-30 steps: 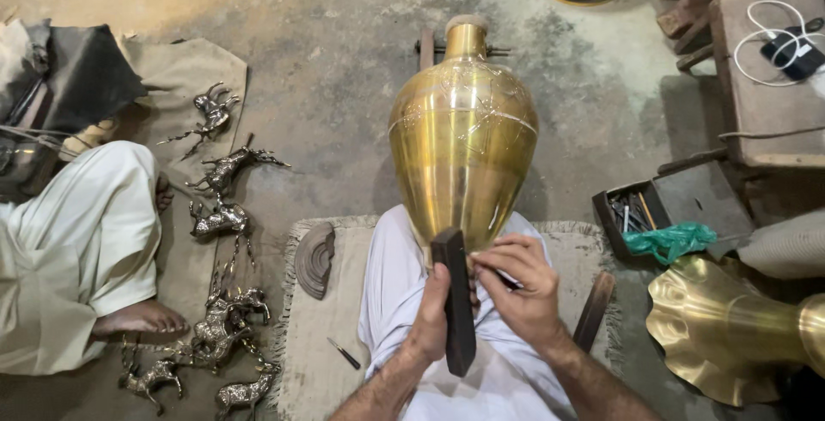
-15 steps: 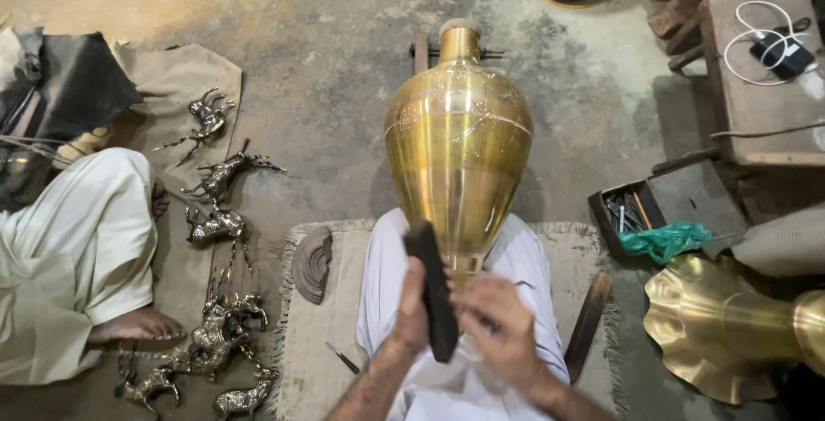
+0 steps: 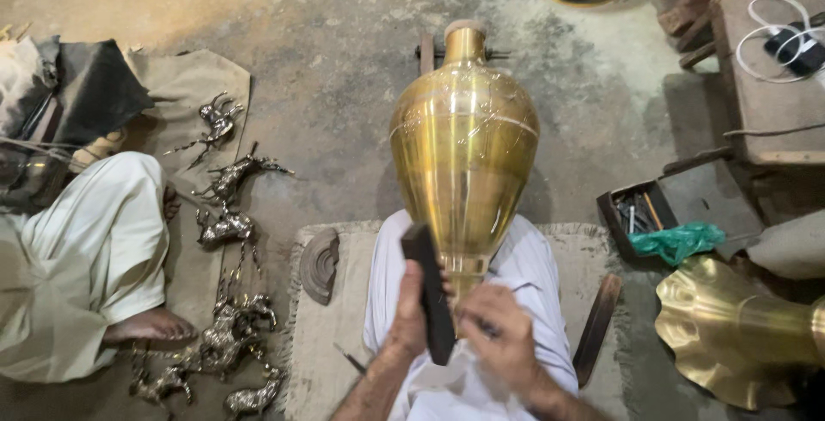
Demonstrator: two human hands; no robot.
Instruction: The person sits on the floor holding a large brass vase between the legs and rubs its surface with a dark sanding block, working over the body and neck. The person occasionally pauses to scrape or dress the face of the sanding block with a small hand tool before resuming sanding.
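We count one big brass vase (image 3: 464, 163), about six small metal horses (image 3: 225, 182), one dark block (image 3: 430, 296) and one green rag (image 3: 683, 241).

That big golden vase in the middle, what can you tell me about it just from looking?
The large polished brass vase is teardrop-shaped: a narrow neck points away from the person, wide shoulders taper to a small foot at the lap. Fine scratched lines cross its shiny body. It lies tilted over the concrete floor. The right hand is at its foot; the left hand holds a dark flat bar against its lower side.
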